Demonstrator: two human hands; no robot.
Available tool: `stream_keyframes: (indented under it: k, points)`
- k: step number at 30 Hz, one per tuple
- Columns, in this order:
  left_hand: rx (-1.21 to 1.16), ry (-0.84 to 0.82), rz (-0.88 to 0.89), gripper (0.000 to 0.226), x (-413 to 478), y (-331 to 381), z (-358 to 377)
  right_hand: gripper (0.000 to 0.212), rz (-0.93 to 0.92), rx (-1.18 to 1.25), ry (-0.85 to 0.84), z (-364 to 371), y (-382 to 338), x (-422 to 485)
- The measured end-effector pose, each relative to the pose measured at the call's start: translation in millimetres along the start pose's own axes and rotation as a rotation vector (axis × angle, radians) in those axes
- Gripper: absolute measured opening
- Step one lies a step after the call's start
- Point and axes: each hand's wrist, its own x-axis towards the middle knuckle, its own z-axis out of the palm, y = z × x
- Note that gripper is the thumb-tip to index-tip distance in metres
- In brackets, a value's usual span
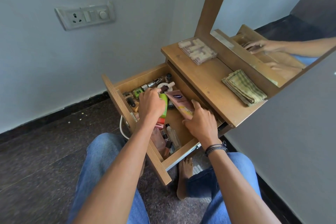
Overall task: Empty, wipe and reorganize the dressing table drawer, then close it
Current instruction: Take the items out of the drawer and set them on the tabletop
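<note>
The drawer (116, 100) stands pulled out of the dressing table (205, 82), crowded with small bottles and tubes. The left hand (151, 104) has its fingers curled round a green tube (164, 102) close to the drawer's front panel. The right hand (201, 122), on the table side, grips the near end of a pink tube (179, 101) lying just beside the green one, its long axis running away from the person. Both probably lift straight out toward the tabletop, where a folded cloth (243, 87) lies at the right end.
</note>
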Motion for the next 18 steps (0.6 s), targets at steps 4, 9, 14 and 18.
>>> stream_keyframes:
  k: [4, 9, 14, 18]
  points:
    - [-0.066, 0.004, -0.043, 0.048, 0, 3, -6, 0.082, 0.014, 0.053, 0.079, -13, -8, -9]
    - [-0.26, 0.047, -0.19, 0.044, 0, 6, -12, 0.076, -0.026, 0.193, 0.117, -37, -22, -16]
    - [-0.252, 0.002, -0.102, 0.04, 2, 5, -8, 0.073, -0.097, 0.313, 0.238, -74, -26, 9]
    - [-0.046, -0.094, 0.067, 0.041, -2, 8, 3, 0.067, -0.055, 0.255, 0.377, -95, -20, 54]
